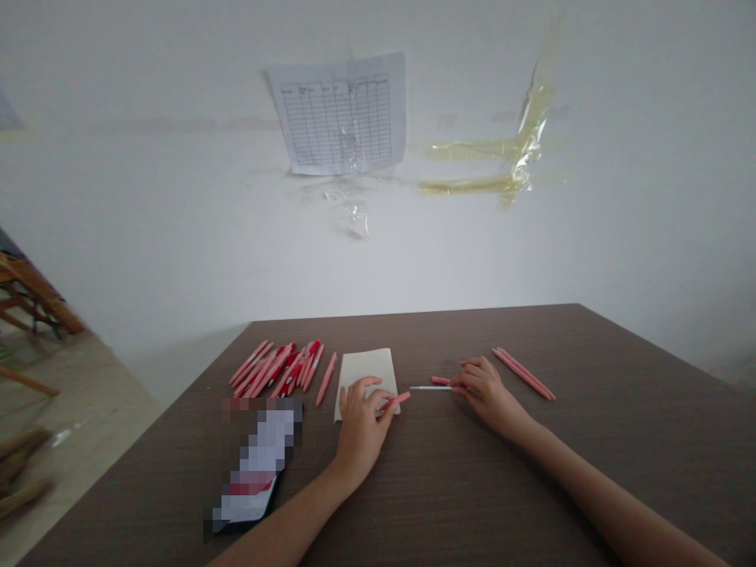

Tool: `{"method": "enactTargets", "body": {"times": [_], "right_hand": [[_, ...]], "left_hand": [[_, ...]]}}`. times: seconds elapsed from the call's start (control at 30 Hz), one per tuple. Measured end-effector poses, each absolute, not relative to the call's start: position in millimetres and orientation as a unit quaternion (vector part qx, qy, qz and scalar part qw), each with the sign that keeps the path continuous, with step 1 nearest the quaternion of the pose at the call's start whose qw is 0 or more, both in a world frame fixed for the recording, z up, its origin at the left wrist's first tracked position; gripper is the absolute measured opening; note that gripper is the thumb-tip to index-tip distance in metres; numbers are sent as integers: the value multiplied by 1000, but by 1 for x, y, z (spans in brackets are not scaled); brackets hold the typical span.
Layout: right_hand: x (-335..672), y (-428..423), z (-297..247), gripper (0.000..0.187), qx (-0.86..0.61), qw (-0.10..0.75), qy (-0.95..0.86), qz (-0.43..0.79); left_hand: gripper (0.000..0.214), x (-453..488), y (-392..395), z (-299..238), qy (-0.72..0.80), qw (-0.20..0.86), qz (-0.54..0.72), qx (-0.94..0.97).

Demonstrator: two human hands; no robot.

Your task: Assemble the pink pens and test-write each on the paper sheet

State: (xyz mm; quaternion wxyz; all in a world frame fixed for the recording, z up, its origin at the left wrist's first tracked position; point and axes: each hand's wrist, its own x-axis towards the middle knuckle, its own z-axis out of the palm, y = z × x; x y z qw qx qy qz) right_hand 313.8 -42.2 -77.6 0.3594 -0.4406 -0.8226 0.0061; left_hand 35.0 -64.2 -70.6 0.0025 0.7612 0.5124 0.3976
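Left hand (pixel 363 429): thumb and forefinger pinching a short pink tube (pixel 404 398) at the near right corner of a notepad (pixel 366 364); other fingers loosely spread. Right hand (pixel 485 390): fingertips pinching a thin white stick (pixel 428 387), its tip pointing left, near the tube. Pink piece (pixel 440 380): just beyond the stick (held or lying, cannot tell). Table (pixel 449 488): brown, beneath all. Probable hazards: stick rolling away, should the pinch loosen; stick bending, if pressed sideways.

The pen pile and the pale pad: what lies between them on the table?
In the head view, one slanted pink pen lies between the pen pile and the pale pad, apart from both.
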Motion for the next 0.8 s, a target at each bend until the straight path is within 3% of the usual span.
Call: {"method": "enactTargets", "body": {"times": [0.8], "right_hand": [[299,-56,-62,14,-412,328,-850,4]], "left_hand": [[10,39,-66,-69,481,6,394,783]]}}
